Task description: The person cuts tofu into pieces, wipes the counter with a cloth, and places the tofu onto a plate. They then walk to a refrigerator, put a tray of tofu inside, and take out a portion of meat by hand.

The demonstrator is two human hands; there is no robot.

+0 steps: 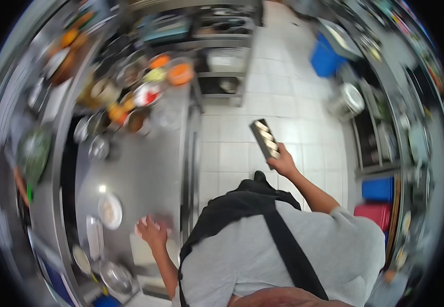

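Observation:
In my right hand point(283, 160), raised over the floor, is a long narrow dark box-shaped object point(264, 137) with pale gold diagonal bands. My fingers wrap round its lower end. My left hand point(153, 233) is low over the steel worktop point(145, 176), its fingers bent round something pale and pinkish point(139, 226) that is too blurred to name. Under and beside that hand lies a white board point(142, 253). A white oval plate point(110, 211) with some pale food stands just beyond it.
Bowls and tubs, including an orange-filled one point(180, 74), crowd the worktop's far end. A metal bowl point(115, 276) sits near its front. Across the tiled floor point(227, 153) are a blue bin point(326, 56), a metal pot point(349, 101) and steel shelving point(378, 128).

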